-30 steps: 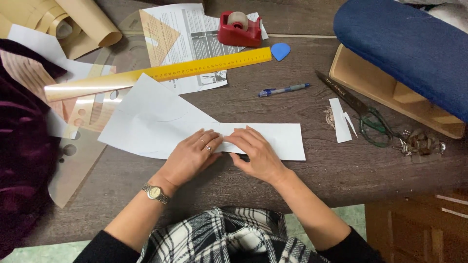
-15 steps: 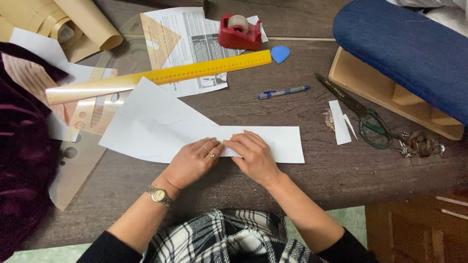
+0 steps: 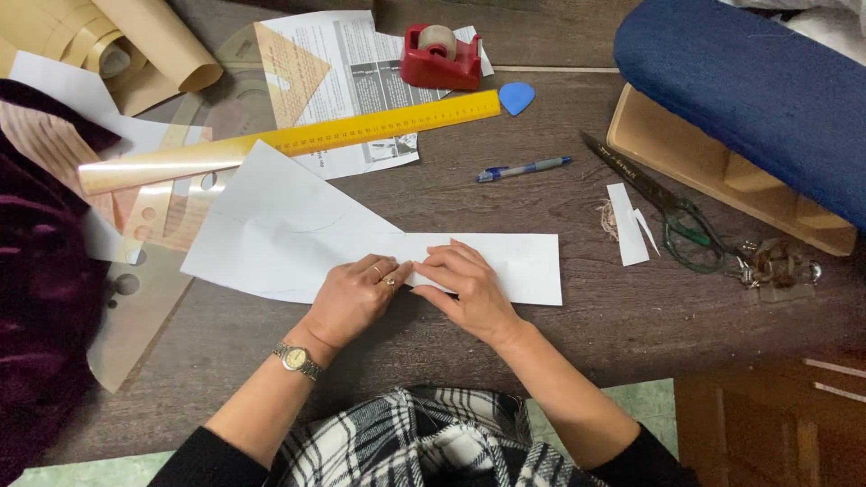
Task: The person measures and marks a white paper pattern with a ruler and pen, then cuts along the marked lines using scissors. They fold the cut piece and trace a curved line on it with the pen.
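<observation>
Both hands, left hand [image 3: 354, 296] and right hand [image 3: 467, 289], are pressing flat, ungrasping, on the white paper [image 3: 298, 236] lying on the tabletop [image 3: 577, 325]; uneven pressure beside the fingers could be skewing the fold.

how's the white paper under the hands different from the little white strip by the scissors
The white paper is a large folded sheet, pressed flat by the left hand and right hand; the little strip is a narrow offcut that nobody touches. The paper lies mid-table; the strip lies beside the scissors. Both are plain white.

white paper sheet [image 3: 298, 234] | folded, flat | dark wooden table [image 3: 559, 352]
</observation>
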